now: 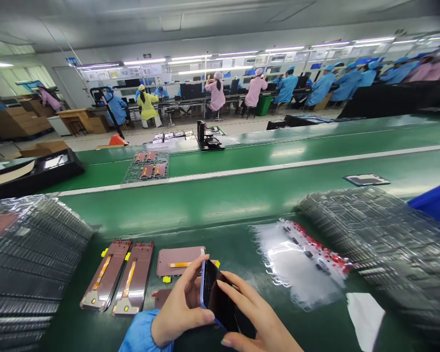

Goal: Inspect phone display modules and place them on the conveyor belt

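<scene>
The left hand (181,303) is clamping a phone (219,299) by its blue frame, holding it tilted above the green tabletop (234,239) at the near edge of the view. The right hand (258,315) is laying its fingers on the phone's dark face; whether its thumb is also gripping cannot be told. Two display panels (134,278) are lying side by side to the left, and a third panel (176,256) is lying crosswise just beyond the left hand. Clear bags (297,264) are lying to the right, near a white sheet (364,318). Stacked clear trays (366,244) are standing at both sides.
</scene>
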A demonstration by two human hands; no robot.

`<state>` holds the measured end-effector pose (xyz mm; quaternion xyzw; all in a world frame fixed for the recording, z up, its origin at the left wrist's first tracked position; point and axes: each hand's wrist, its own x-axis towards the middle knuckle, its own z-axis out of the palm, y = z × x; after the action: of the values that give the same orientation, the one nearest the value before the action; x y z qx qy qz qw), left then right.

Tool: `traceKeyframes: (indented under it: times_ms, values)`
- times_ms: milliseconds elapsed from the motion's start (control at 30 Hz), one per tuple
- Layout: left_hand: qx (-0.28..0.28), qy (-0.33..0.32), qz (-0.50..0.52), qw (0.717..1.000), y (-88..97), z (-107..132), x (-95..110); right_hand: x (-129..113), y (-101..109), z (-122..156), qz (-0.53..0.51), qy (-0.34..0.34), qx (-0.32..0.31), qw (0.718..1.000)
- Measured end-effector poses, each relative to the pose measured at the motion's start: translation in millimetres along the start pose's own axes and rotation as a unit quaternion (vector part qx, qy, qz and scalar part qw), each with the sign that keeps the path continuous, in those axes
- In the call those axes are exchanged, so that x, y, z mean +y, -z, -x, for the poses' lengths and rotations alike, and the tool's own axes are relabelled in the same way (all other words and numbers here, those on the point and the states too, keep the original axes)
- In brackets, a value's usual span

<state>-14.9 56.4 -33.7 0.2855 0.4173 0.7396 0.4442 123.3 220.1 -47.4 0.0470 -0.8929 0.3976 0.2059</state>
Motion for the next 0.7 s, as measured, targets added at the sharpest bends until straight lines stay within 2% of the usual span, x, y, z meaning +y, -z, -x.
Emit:
traceKeyframes:
  times_ms: [700]
  values:
    - [-0.007,-0.007,-0.072,0.997,-4.5,2.7,7.5,-5.8,2.1,-3.1,0.061,0.054,-0.002,0.997]
